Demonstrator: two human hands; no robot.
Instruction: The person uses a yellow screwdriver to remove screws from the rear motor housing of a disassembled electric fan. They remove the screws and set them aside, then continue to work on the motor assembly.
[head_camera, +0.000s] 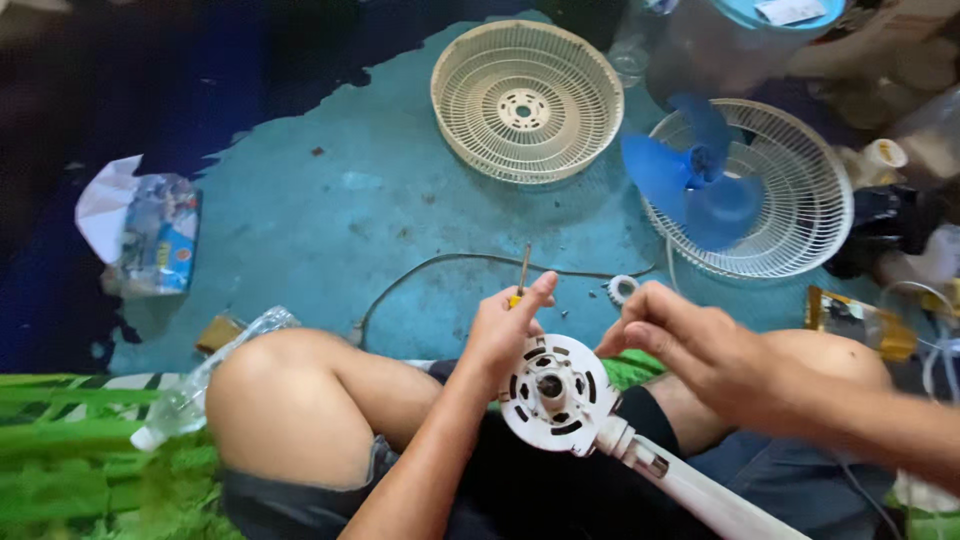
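Fan motor housing (556, 393) on lap; left hand (505, 330) grip clenched on screwdriver (522, 275); right hand (700, 345) grip half-curled, empty.

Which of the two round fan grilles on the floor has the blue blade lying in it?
The white grille on the right holds the blue blade. The cream grille, farther left, holds nothing.

We steady a white round fan motor housing (556, 396) in our lap, its slotted face upturned and dark shaft hole centred, a white stem running off to the lower right. Our left hand (505, 330) grips a yellow-handled screwdriver (521, 276) at its rim.
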